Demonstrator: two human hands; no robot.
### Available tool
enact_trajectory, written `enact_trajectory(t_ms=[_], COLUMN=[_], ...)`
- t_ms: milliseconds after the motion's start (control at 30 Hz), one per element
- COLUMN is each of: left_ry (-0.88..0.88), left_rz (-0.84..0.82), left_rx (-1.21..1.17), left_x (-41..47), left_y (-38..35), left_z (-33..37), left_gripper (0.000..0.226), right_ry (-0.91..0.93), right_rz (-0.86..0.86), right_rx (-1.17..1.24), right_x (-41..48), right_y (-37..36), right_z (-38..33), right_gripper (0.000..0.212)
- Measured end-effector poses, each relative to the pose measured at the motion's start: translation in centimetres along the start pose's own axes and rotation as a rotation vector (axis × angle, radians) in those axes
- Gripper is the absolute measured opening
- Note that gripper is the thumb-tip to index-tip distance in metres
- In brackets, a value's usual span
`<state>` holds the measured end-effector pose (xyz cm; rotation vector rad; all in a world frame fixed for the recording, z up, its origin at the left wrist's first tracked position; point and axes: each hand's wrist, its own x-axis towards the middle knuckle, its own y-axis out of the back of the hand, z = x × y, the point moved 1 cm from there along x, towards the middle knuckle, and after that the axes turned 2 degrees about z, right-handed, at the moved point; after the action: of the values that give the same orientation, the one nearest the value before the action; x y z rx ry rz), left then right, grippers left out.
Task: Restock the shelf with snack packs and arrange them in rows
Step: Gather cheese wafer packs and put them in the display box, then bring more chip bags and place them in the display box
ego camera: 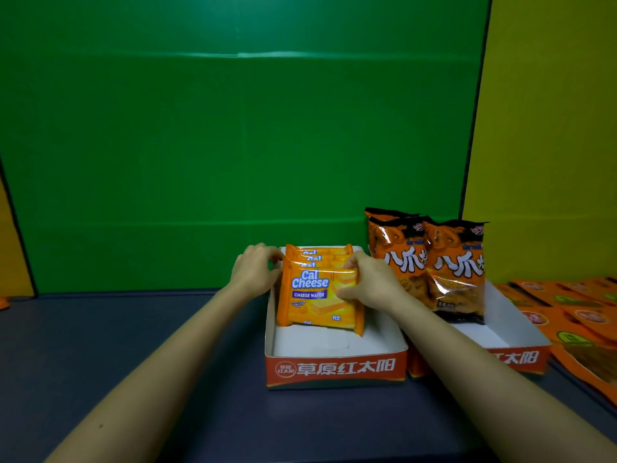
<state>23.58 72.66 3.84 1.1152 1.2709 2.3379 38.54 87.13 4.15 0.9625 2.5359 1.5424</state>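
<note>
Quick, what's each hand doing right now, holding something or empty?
Left hand: grips the left edge of the row of Cal Cheese wafer packs.
Right hand: pinches the right edge of the front pack.

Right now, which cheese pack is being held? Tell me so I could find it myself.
Look below the green wall for the left tray of two with orange fronts. A row of Cal Cheese packs stands in it. Yours is the front pack, the only one showing its whole label, its right edge gripped by the right hand.
</note>
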Motion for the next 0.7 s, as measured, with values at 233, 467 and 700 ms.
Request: enact_trajectory(t_ms=[233,467,700], left_ry=[-0.010,-0.040,0.084], left_rz=[0.120,0.101,0.134], left_rx=[0.069,0.255,0.401], left_x=[-1.3,-3.6,-8.4], left_y=[1.1,2.9,6.4], left_z=[-0.5,-1.5,-3.7], left_gripper=[0.029,0.033,0.031], right_ry=[0.102,0.233,0.534], right_rz=[-0.003,0.123,0.051], right_rx=[-0.162,-0.350,-0.133], right_x=[1.2,-0.2,-2.9], right_y=[-0.2,-0.1,-0.6], right_z=[0.0,-1.1,-8.0], right_gripper=[0.050,0.051,0.034])
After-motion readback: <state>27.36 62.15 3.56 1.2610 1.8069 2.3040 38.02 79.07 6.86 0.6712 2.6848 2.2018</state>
